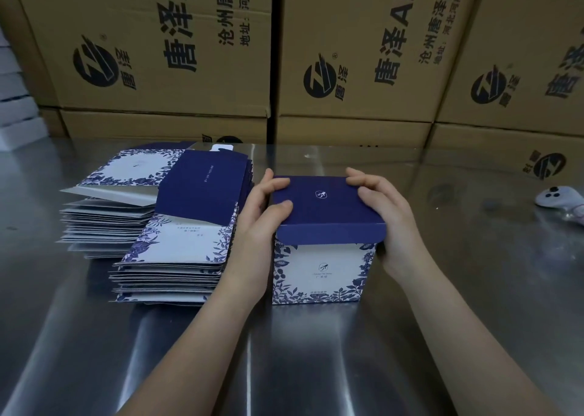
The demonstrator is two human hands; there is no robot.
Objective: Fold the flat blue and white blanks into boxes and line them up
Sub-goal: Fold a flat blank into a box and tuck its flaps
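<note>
A folded blue and white box [322,267] stands upright on the steel table [442,289], with its dark blue lid down on top. My left hand [264,208] grips the lid's left edge, thumb on top and fingers on the side. My right hand [384,212] grips the lid's right edge, its fingers curled over the far right corner. Left of the box lie two stacks of flat blanks: a near stack [177,257] with a blue flap raised, and a far stack [110,207] behind it.
Large brown cartons [357,68] form a wall along the table's far edge. A white handheld controller [557,198] lies at the right edge of the table. White boxes [15,109] are piled at the far left.
</note>
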